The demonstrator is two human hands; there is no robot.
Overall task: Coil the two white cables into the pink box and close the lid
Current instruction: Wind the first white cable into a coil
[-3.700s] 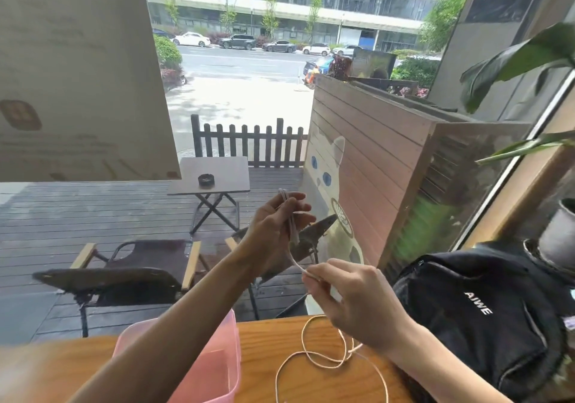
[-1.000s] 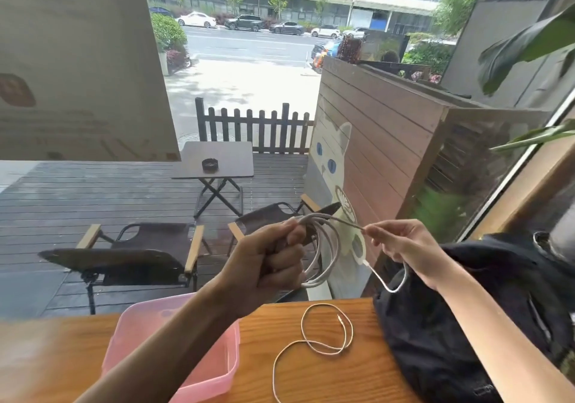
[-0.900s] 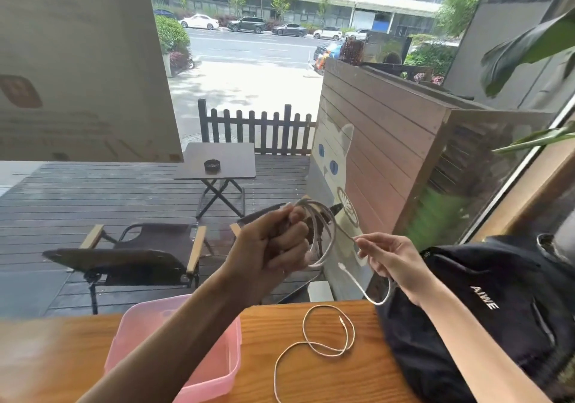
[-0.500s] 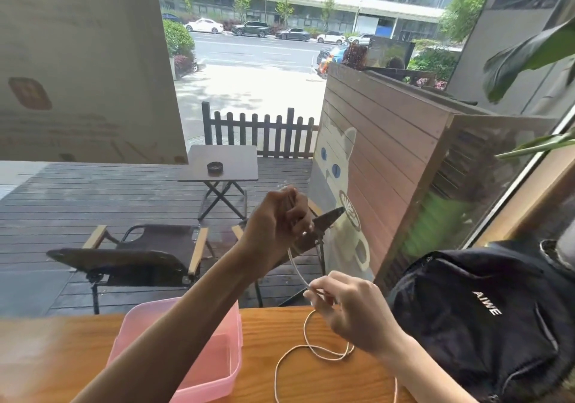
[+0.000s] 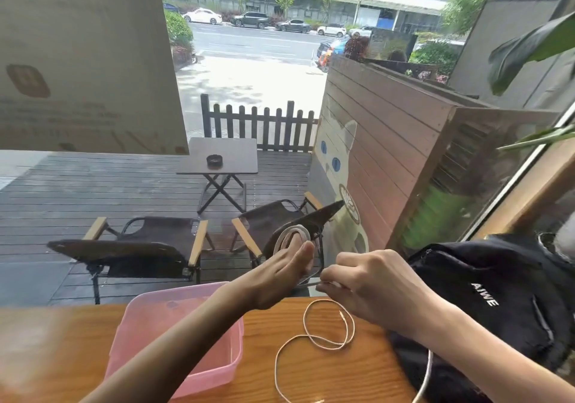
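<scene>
Your left hand (image 5: 280, 273) had wound the first white cable (image 5: 292, 234) into loops, right hand (image 5: 370, 287) pinching its tail, so boxing came next.

The left hand (image 5: 280, 275) is raised with its back to the camera, fingers extended away. The right hand (image 5: 370, 287) sits just beside it, fingertips pinched together toward the left palm, both forearms converging.

Two bare forearms, no sleeves — left grip (image 5: 280, 275), right grip (image 5: 370, 287), ringless fingers
</scene>
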